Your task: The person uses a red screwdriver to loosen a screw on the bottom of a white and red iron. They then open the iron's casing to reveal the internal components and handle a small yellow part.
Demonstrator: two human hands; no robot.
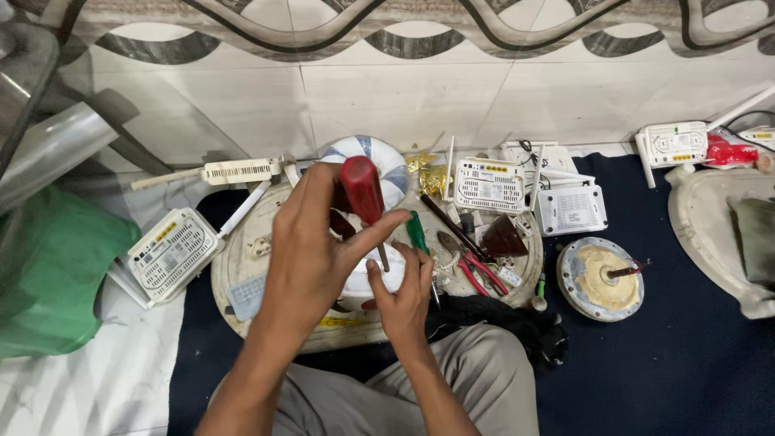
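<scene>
My left hand (311, 246) grips the red handle of a screwdriver (361, 190), held upright with its shaft pointing down. The tip meets a small white round device (379, 282) on a round wooden board (242, 258). Just to the right of the shaft, my right hand (404, 295) steadies this white device, thumb on its top. A green-handled screwdriver (416, 232) lies right behind my right hand's fingers. My hands hide most of the white device.
White routers lie at the left (171, 252), behind (488, 184) and far right (676, 144). Red-handled pliers (478, 273) and a dark cone (503, 238) sit on the board. A round metal motor plate (601, 278) rests on the dark blue cloth (686, 363). A green bag (52, 270) lies left.
</scene>
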